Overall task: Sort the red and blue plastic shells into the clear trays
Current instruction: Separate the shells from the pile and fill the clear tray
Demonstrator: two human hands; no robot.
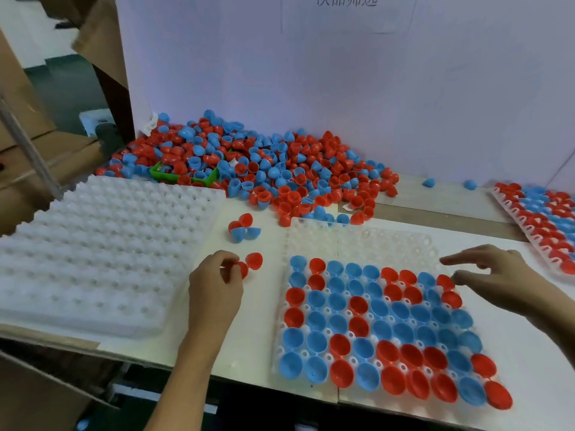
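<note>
A clear tray (357, 241) lies in front of me, its near rows filled with red and blue shells set hollow side up and its far rows bare. My left hand (214, 284) pinches a red shell (241, 269) on the white table just left of the tray. Another red shell (254, 260) lies right beside it. My right hand (494, 275) hovers over the tray's right edge with fingers spread, near a red shell (445, 281) in the tray. A big pile of loose red and blue shells (264, 163) sits at the back.
A stack of bare clear trays (102, 253) lies at the left. A small cluster of red and blue shells (244, 228) sits between the trays. A green bin (186, 177) is half buried in the pile. A filled tray (541, 219) lies far right.
</note>
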